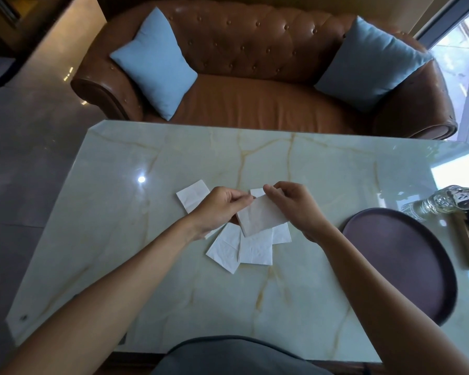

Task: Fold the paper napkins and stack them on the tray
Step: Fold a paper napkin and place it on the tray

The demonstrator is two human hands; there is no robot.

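Fingertips of left hand (222, 205) and right hand (290, 204) are pinching the white square paper napkin (261, 216) aloft, aligning its top edge for folding.

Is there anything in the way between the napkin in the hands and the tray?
Nothing visible. Both hands, left and right, pinch the napkin above the pile. Between it and the tray to the right lies only bare table. The tray holds nothing yet, and the bottle sits behind it.
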